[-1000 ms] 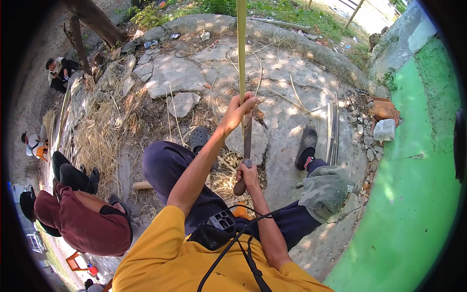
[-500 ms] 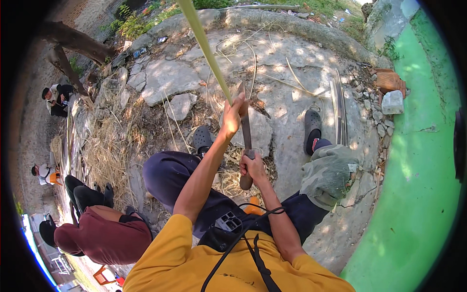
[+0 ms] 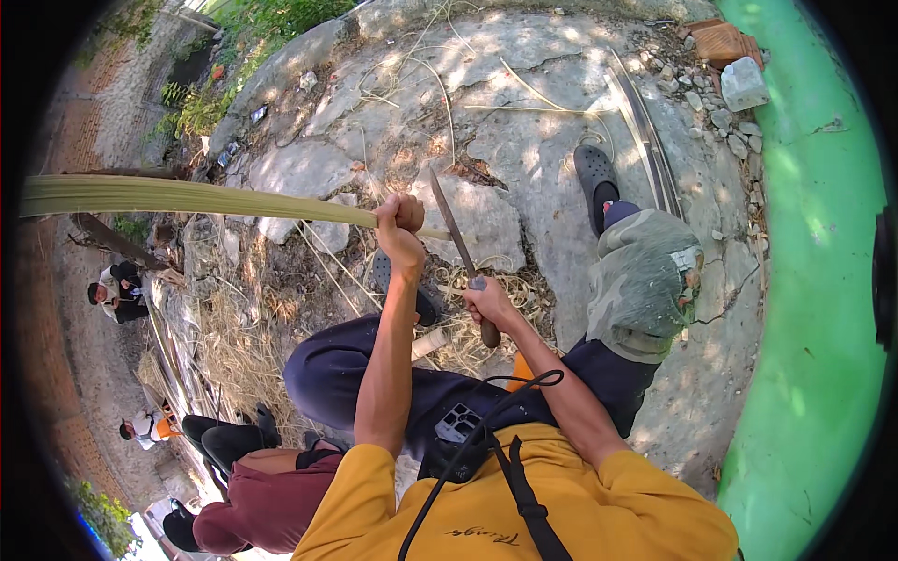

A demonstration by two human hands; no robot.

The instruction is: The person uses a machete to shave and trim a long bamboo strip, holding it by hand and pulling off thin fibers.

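My left hand (image 3: pixel 399 224) is closed around a long, flat pale-green bamboo strip (image 3: pixel 215 198). Most of the strip runs out to the left, widening toward the picture's rim, and a short end sticks out on the right of my fist. In my right hand (image 3: pixel 491 304) is the handle of a long knife (image 3: pixel 448 219), its dark narrow blade pointing away and slightly left. The blade passes close to the strip's short end; whether they touch I cannot tell. Below the knife, pale shavings (image 3: pixel 458 351) lie on the ground between my legs.
Cut strips (image 3: pixel 645 131) lie beyond my right foot, near rubble and a white block (image 3: pixel 745 84) by the green wall (image 3: pixel 814 280). A person in a maroon shirt (image 3: pixel 276 500) sits close on my left. Two more people are farther left. Dry fibres (image 3: pixel 234 346) cover the left ground.
The bamboo strip has swung from pointing ahead to pointing left, and my left hand has shifted left with it. The knife now tilts further left, apart from my left fist. My view has shifted.
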